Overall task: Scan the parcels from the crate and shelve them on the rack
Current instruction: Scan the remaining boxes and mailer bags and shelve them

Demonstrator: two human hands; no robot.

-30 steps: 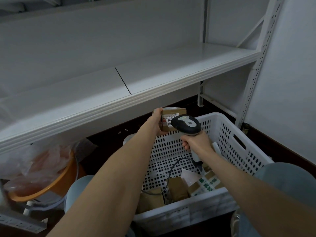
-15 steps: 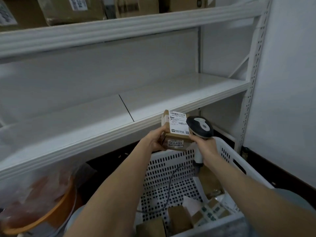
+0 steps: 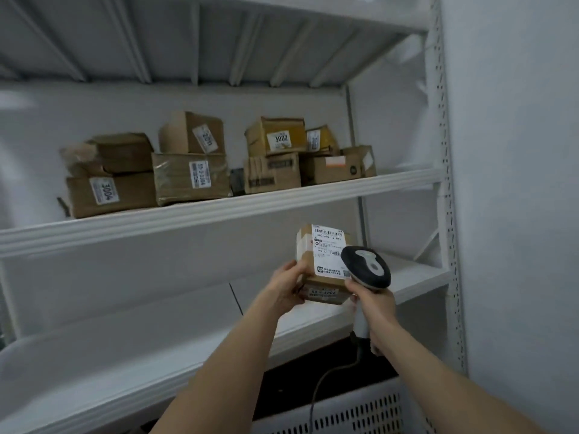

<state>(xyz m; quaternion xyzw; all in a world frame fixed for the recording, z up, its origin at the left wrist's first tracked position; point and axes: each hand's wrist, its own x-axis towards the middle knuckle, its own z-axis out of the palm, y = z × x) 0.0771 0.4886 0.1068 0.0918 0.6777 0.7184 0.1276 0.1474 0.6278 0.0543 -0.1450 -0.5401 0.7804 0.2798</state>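
Before the rack [image 3: 219,211], left hand [image 3: 286,285] pinching the parcel [image 3: 322,261], right hand [image 3: 374,303] gripping the scanner [image 3: 365,267]: that shallow edge-hold could let it slip.

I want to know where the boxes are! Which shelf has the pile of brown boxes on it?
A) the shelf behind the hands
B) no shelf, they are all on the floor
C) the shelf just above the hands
C: the stacked brown boxes sit on the upper shelf, while the lower shelf behind the hands shows no boxes.

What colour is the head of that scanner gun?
Black, with a light grey panel on top; the barcode scanner shows best in the head view.
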